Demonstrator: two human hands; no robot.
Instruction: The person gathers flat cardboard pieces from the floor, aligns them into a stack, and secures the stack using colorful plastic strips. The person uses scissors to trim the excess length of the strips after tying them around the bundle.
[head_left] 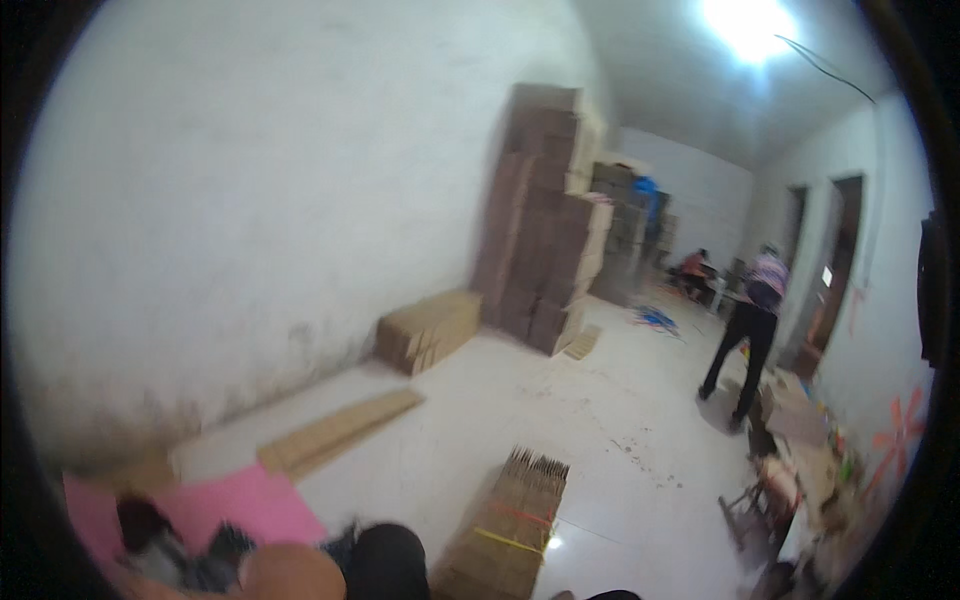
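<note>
Pink sheet material point(250, 505) is lying on the floor point(600, 420) at the lower left, and it is the nearest thing to where the person's own hands would be; neither hand is showing clearly, so the grip of either one cannot be told. Dark and pale blurred shapes are sitting at the near edge of the pink sheet, too smeared to name. Just right of the pink sheet, a bundle of thin sticks point(510, 520) tied with yellow and red bands is resting on the pale floor, its dark tips pointing away. Beyond the pink sheet, a long flat cardboard piece point(340, 430) is lying along the foot of the white wall point(250, 200). Farther from the sheet, a low block of brown cartons point(428, 330) is standing beside a tall stack of cartons point(545, 220) that is reaching toward the ceiling. Well to the right of the sheet, another person point(750, 320) in dark trousers is standing with their back turned, near a heap of cardboard scraps point(800, 440) by the right wall.
</note>
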